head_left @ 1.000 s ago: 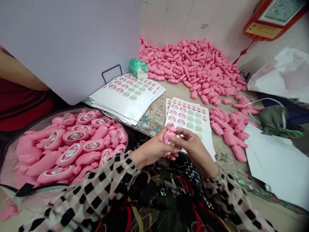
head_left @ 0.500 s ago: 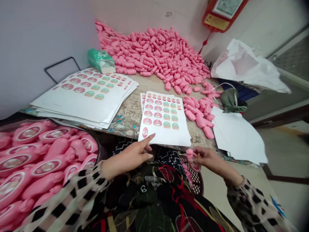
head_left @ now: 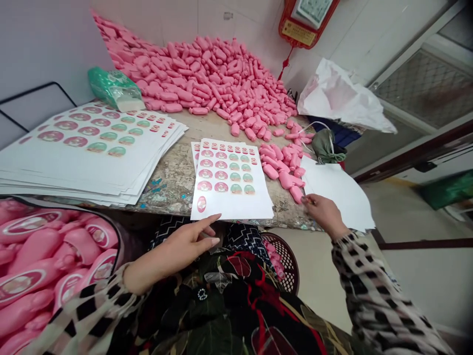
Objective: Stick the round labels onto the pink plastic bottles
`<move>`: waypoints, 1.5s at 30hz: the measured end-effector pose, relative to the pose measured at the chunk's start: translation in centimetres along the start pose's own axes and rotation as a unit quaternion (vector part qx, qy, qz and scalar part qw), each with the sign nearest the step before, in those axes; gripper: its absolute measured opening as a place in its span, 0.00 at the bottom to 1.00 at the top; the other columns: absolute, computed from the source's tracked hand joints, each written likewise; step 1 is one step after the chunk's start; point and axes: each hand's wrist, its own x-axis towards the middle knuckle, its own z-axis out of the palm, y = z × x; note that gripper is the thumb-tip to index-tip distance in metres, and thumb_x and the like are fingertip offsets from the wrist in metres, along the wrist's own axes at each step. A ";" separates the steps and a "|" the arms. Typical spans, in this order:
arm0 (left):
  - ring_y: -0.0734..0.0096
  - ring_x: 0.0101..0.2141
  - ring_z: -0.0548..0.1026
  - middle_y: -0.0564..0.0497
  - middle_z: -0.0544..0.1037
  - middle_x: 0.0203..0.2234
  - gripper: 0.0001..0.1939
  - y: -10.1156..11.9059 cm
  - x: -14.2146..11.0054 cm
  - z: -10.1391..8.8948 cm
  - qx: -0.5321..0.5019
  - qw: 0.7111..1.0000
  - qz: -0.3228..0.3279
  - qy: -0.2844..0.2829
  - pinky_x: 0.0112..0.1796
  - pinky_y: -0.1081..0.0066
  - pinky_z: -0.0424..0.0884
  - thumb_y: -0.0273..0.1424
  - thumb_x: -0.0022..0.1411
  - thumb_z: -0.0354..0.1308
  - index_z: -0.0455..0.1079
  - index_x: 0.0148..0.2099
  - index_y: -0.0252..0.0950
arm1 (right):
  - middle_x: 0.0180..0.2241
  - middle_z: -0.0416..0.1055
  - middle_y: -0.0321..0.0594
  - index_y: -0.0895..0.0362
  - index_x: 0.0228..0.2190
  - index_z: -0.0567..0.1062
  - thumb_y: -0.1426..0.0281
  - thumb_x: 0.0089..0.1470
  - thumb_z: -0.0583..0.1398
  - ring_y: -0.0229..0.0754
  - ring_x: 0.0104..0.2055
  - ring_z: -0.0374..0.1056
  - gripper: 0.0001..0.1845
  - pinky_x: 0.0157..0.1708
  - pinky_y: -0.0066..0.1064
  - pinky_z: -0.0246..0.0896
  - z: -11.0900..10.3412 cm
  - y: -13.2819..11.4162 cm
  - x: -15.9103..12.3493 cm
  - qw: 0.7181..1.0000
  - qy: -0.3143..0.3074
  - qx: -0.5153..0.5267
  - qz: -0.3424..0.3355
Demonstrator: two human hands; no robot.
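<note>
A: In the head view, what is the left hand (head_left: 177,249) doing at the sheet (head_left: 236,204)?

B: It's open and empty, index finger out at the near edge. Maybe it steadies the paper; I can't tell if it presses.

A: And the right hand (head_left: 325,212)?

B: Its fingers are bent together beside the nearest bottle (head_left: 296,194), which lies at the near end of the small pile (head_left: 271,171). Whether they grip it, I can't tell.

A: Why that layout on the bench (head_left: 166,172)?

B: Reach, I'd say: sheet in front, small pile just to its right, big heap (head_left: 221,74) back by the wall. The labelled bottles (head_left: 25,276) sit apart, low on the left, likely so the two kinds don't mix.
</note>
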 end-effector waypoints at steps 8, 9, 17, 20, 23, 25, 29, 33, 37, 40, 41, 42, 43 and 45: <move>0.71 0.31 0.69 0.49 0.74 0.37 0.31 -0.7 -1.4 -0.6 -0.023 0.999 0.004 0.042 0.34 0.72 0.64 0.41 0.55 0.54 0.59 0.60 0.40 | 0.44 0.70 0.55 0.59 0.51 0.65 0.55 0.52 0.51 0.56 0.44 0.67 0.29 0.33 0.39 0.57 1.9 -2.4 4.4 0.997 -0.006 -0.036 0.074; 0.71 0.31 0.68 0.50 0.74 0.36 0.30 -0.7 -1.4 -0.7 -0.026 0.999 0.001 0.046 0.33 0.72 0.63 0.40 0.55 0.54 0.60 0.60 0.40 | 0.44 0.70 0.55 0.58 0.52 0.65 0.54 0.50 0.53 0.56 0.44 0.67 0.31 0.33 0.39 0.58 1.9 -2.1 4.3 0.996 0.001 -0.017 0.088; 0.72 0.32 0.71 0.48 0.72 0.37 0.32 0.0 -0.2 -0.1 -0.234 0.971 -0.025 0.030 0.36 0.69 0.66 0.39 0.56 0.57 0.57 0.61 0.36 | 0.43 0.71 0.46 0.55 0.49 0.68 0.53 0.45 0.60 0.48 0.41 0.67 0.31 0.39 0.39 0.62 -0.4 -9.7 -1.2 0.915 0.083 0.395 -0.019; 0.71 0.37 0.72 0.46 0.70 0.44 0.32 0.9 0.1 0.3 -0.368 0.927 -0.032 0.068 0.40 0.67 0.67 0.39 0.55 0.59 0.56 0.60 0.40 | 0.43 0.71 0.42 0.54 0.46 0.69 0.57 0.46 0.61 0.42 0.39 0.68 0.26 0.37 0.35 0.65 0.3 -17.0 -4.9 0.815 -0.117 0.551 -0.133; 0.74 0.34 0.72 0.49 0.72 0.39 0.22 1.3 0.0 0.3 -0.485 0.872 -0.009 0.073 0.38 0.69 0.68 0.40 0.56 0.58 0.65 0.51 0.40 | 0.41 0.72 0.39 0.54 0.45 0.70 0.62 0.50 0.59 0.41 0.41 0.67 0.20 0.42 0.35 0.63 1.3 -22.1 -7.1 0.754 -0.198 0.578 -0.241; 0.77 0.30 0.71 0.51 0.73 0.33 0.16 1.1 -0.2 0.0 -0.532 0.840 -0.005 0.104 0.34 0.73 0.69 0.39 0.55 0.60 0.68 0.44 0.38 | 0.42 0.71 0.39 0.52 0.47 0.70 0.63 0.52 0.58 0.41 0.44 0.66 0.20 0.45 0.36 0.62 2.0 -23.4 -7.2 0.748 -0.193 0.564 -0.293; 0.77 0.23 0.70 0.53 0.72 0.24 0.17 0.6 -0.5 -0.9 -0.511 0.841 -0.066 0.168 0.24 0.77 0.66 0.37 0.51 0.63 0.67 0.41 0.36 | 0.39 0.68 0.40 0.52 0.50 0.67 0.60 0.51 0.58 0.41 0.39 0.66 0.24 0.40 0.35 0.64 3.3 -22.5 -4.8 0.831 -0.088 0.466 -0.290; 0.80 0.20 0.67 0.57 0.69 0.24 0.20 -0.1 -0.5 -1.0 -0.411 0.875 -0.069 0.245 0.23 0.77 0.63 0.34 0.46 0.64 0.63 0.42 0.38 | 0.46 0.63 0.44 0.51 0.51 0.67 0.58 0.53 0.56 0.44 0.42 0.66 0.24 0.38 0.36 0.64 4.8 -20.4 -2.7 0.917 0.043 0.265 -0.296; 0.76 0.26 0.67 0.56 0.69 0.27 0.14 -1.2 -0.2 -0.3 -0.169 0.947 -0.023 0.271 0.29 0.75 0.62 0.33 0.49 0.61 0.66 0.39 0.37 | 0.49 0.61 0.45 0.51 0.51 0.66 0.56 0.56 0.52 0.45 0.41 0.66 0.24 0.32 0.35 0.63 5.6 -18.8 -2.0 0.945 0.075 0.147 -0.282; 0.70 0.31 0.69 0.54 0.71 0.30 0.09 -1.9 0.0 -0.2 -0.005 0.973 0.019 0.231 0.33 0.71 0.63 0.32 0.52 0.57 0.67 0.37 0.38 | 0.49 0.61 0.44 0.51 0.50 0.67 0.54 0.56 0.51 0.45 0.41 0.66 0.24 0.32 0.35 0.63 5.3 -17.8 -1.6 0.949 0.079 0.122 -0.279; 0.68 0.33 0.69 0.53 0.72 0.31 0.09 -1.9 0.0 -0.2 0.035 0.973 0.031 0.228 0.34 0.70 0.63 0.31 0.52 0.56 0.67 0.38 0.38 | 0.49 0.61 0.44 0.51 0.49 0.67 0.53 0.56 0.51 0.45 0.40 0.66 0.24 0.32 0.35 0.63 5.2 -17.5 -1.5 0.949 0.076 0.119 -0.280; 0.67 0.34 0.70 0.52 0.72 0.33 0.09 -1.9 0.1 -0.3 0.070 0.970 0.046 0.228 0.36 0.69 0.64 0.30 0.53 0.55 0.67 0.39 0.38 | 0.49 0.61 0.44 0.51 0.49 0.68 0.53 0.55 0.51 0.45 0.40 0.66 0.24 0.32 0.34 0.62 5.0 -17.3 -1.3 0.949 0.072 0.119 -0.282; 0.65 0.36 0.70 0.50 0.72 0.35 0.10 -1.9 0.2 -0.3 0.102 0.966 0.066 0.228 0.38 0.67 0.64 0.29 0.54 0.54 0.67 0.40 0.38 | 0.48 0.61 0.44 0.50 0.50 0.67 0.52 0.55 0.51 0.45 0.40 0.66 0.25 0.32 0.34 0.62 4.8 -17.2 -1.2 0.950 0.069 0.122 -0.280; 0.63 0.43 0.70 0.48 0.72 0.41 0.12 -1.6 0.4 -0.4 0.153 0.958 0.116 0.215 0.44 0.66 0.63 0.27 0.55 0.52 0.68 0.43 0.38 | 0.47 0.61 0.43 0.50 0.50 0.67 0.53 0.56 0.50 0.44 0.40 0.66 0.25 0.33 0.33 0.61 4.5 -17.4 -1.0 0.949 0.072 0.133 -0.275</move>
